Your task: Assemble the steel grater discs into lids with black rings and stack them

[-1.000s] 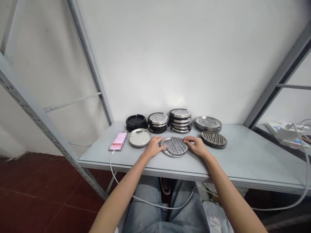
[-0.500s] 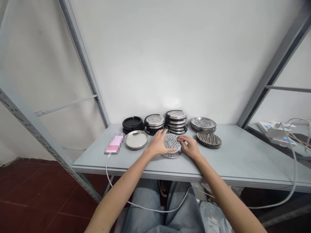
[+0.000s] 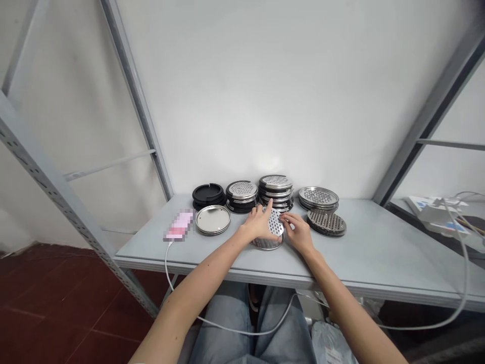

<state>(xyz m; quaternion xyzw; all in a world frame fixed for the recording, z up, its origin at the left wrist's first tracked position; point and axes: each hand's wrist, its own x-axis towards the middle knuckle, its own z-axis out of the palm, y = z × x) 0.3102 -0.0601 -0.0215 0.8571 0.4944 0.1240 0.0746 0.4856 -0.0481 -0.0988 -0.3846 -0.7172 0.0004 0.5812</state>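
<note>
A perforated metal disc (image 3: 275, 222) is held tilted above the table, over a round metal piece (image 3: 267, 244) lying flat beneath it. My left hand (image 3: 259, 224) grips the disc from the left, with the thumb along its near edge and the index finger raised at the far side. At the disc's right rim, the fingers of my right hand (image 3: 295, 228) are pinched together. Whatever small part they may hold is too small to make out. The left hand covers much of the disc's left half.
Behind my hands stand two stacks of black-rimmed perforated discs (image 3: 242, 189) (image 3: 276, 181). Black rings (image 3: 207, 193) and plain metal lids (image 3: 212, 220) are on the left, beside a blurred phone (image 3: 180, 225) on a white cable. To the right are silver discs (image 3: 319, 195) and darker slotted discs (image 3: 326, 223).
My left hand has shifted slightly right over the disc, and its index finger now points up. The right hand stays pinched at the rim. The view has moved slightly.
</note>
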